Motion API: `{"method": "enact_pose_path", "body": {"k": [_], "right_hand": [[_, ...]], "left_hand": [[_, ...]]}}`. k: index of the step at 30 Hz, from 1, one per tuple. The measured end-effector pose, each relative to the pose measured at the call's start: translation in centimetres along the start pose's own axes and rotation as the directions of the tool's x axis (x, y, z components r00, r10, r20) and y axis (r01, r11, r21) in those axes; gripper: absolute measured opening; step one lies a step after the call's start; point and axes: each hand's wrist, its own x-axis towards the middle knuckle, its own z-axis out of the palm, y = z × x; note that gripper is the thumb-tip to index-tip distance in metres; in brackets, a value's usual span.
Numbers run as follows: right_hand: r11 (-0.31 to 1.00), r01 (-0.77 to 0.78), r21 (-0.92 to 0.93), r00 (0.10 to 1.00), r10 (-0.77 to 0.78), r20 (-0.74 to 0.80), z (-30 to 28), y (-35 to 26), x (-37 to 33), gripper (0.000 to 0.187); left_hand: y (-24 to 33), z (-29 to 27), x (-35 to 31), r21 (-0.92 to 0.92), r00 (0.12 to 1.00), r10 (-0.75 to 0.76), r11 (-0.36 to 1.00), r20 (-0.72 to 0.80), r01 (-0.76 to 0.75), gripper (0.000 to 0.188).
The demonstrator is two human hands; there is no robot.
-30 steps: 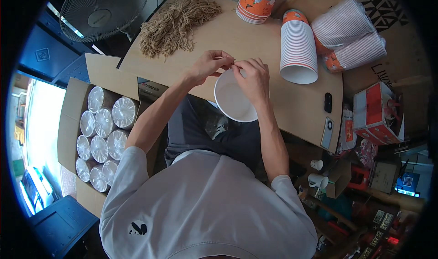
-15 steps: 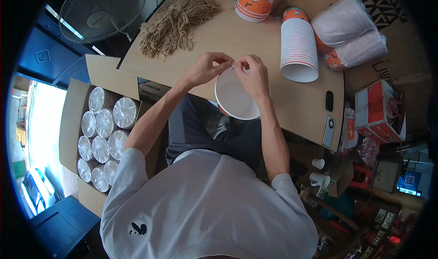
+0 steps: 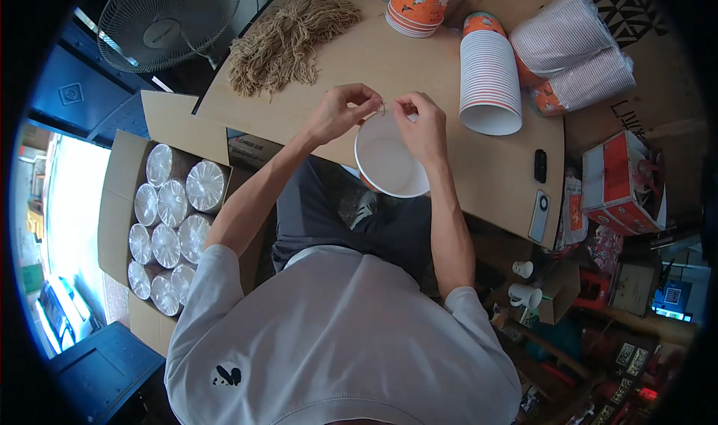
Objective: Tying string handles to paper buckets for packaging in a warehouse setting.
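Above a large paper tub (image 3: pixel 390 159), white inside with an orange outer side, my two hands face each other. My left hand (image 3: pixel 345 114) is closed in a pinch, and a short thin light-coloured string (image 3: pixel 384 108) shows at its fingertips. My right hand (image 3: pixel 422 129) is also closed, thumb against fingers, just right of the string. Whether it grips the string or something else is too small to tell. The tub's open mouth faces up at the table's near edge, partly covered by my right hand. A pile of tan strings (image 3: pixel 288 40) lies at the far left of the table.
A nested stack of paper tubs (image 3: pixel 490 81) lies right of my hands, beside plastic-wrapped stacks (image 3: pixel 572 47). More orange tubs (image 3: pixel 419 6) stand at the back. A carton (image 3: pixel 120 200) of wrapped cups is at left, below a fan (image 3: pixel 168 25). A phone-like device (image 3: pixel 538 215) lies at right.
My right hand has moved slightly right, away from my left hand. The string at my left fingertips now shows in the widened gap. The tub has barely shifted.
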Motion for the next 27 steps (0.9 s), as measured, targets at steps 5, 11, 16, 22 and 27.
{"method": "enact_pose_path", "body": {"k": [5,11,16,22,27], "right_hand": [[0.999,0.006,-0.049,1.000,-0.005,0.008,-0.1,0.1,-0.1,0.010],[0.999,0.028,-0.029,0.999,-0.029,-0.019,0.2,0.5,0.0,0.011],[0.997,0.069,0.019,0.998,-0.069,0.012,0.1,-0.2,-0.3,0.011],[0.967,0.223,-0.124,0.974,-0.214,0.076,0.1,-0.6,-0.6,0.010],[0.982,0.175,-0.077,0.981,-0.168,0.094,0.2,-1.2,-0.3,0.010]], "left_hand": [[0.0,0.1,-0.1,-0.040,1.000,0.026,0.999,-0.003,-0.026,0.018],[-0.9,-0.1,0.2,-0.031,0.999,0.042,0.999,0.020,-0.041,0.018],[-1.0,-0.2,0.2,-0.047,1.000,0.021,0.999,0.013,-0.021,0.019],[0.3,-0.3,0.0,0.096,0.999,0.042,0.994,-0.001,-0.042,0.020],[0.3,-0.1,-0.3,0.258,0.983,0.185,0.950,-0.010,-0.176,0.021]]}}
